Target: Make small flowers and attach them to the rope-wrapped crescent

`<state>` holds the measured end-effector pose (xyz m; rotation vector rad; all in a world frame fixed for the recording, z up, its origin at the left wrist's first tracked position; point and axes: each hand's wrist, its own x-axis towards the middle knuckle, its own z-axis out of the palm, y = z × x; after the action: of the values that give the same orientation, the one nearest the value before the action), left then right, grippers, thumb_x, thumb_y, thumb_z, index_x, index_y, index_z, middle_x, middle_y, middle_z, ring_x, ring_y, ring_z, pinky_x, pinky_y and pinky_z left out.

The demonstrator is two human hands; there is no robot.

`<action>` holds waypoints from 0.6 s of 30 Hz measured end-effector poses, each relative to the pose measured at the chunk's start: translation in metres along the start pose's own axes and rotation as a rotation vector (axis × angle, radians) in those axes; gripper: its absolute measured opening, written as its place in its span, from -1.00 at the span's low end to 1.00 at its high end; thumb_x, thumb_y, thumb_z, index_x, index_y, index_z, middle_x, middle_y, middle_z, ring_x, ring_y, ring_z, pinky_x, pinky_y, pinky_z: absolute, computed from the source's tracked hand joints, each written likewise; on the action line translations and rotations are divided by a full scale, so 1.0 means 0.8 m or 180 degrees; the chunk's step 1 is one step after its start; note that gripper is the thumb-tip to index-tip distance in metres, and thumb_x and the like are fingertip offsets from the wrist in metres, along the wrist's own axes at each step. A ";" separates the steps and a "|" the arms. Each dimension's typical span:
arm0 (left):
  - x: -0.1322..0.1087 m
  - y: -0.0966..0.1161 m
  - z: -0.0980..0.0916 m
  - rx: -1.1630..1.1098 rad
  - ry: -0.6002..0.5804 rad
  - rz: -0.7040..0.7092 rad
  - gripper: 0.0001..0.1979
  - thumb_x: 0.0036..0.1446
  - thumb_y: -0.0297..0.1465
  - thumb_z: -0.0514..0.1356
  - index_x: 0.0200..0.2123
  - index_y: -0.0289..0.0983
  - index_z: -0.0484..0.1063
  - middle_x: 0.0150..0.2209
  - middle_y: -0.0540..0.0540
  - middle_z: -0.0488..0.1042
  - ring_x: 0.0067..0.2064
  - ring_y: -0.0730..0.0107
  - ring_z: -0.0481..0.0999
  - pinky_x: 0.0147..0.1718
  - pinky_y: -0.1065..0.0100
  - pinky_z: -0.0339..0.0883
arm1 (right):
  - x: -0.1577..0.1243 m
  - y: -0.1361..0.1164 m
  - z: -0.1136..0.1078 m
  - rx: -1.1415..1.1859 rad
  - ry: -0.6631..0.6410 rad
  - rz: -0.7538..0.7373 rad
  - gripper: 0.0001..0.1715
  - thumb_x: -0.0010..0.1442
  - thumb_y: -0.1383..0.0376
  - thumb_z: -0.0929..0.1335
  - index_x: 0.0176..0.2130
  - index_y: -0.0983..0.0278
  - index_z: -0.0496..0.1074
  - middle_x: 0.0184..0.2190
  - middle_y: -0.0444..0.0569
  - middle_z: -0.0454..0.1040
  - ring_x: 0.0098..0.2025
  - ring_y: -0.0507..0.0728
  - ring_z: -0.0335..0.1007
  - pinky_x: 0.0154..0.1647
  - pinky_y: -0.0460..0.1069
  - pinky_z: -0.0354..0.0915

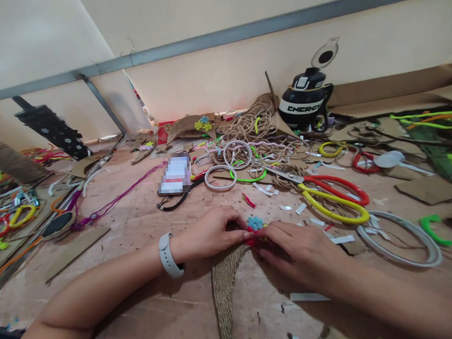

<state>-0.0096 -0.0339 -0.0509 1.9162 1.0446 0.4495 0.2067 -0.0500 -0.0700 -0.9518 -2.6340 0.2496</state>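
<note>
Low in the middle of the view, a twine-wrapped curved piece (224, 289) tapers down toward the table's near edge. At its upper end are a small red flower (251, 237) and a light blue flower (256, 222), with a bit of yellow beside them. My left hand (217, 232), with a grey watch on the wrist, pinches the red flower from the left. From the right, my right hand (293, 249) closes its fingers at the same flower; its fingertips partly hide what they grip.
Red-and-yellow-handled scissors (334, 197) lie right of centre, near a white ring (401, 239). Behind are a phone (174, 174), two smaller rings, tangled twine (250, 126) and a black bottle (305, 103). A cardboard strip (78, 253) lies at left.
</note>
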 end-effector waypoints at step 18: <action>0.000 0.001 -0.002 -0.1120 0.0339 -0.0909 -0.81 0.11 -0.35 0.25 -0.32 -0.40 0.50 -0.36 -0.11 0.54 -0.39 0.50 0.43 -0.39 0.45 0.28 | 0.009 0.003 -0.019 0.0702 -0.0442 0.1240 -0.61 0.14 0.22 0.31 -0.03 0.28 0.24 -0.58 -0.20 0.39 -0.55 0.07 0.33 -0.55 -0.09 0.05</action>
<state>-0.0100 -0.0333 -0.0490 1.4219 1.1995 0.5354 0.2083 -0.0429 -0.0543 -1.4037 -2.4491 0.7051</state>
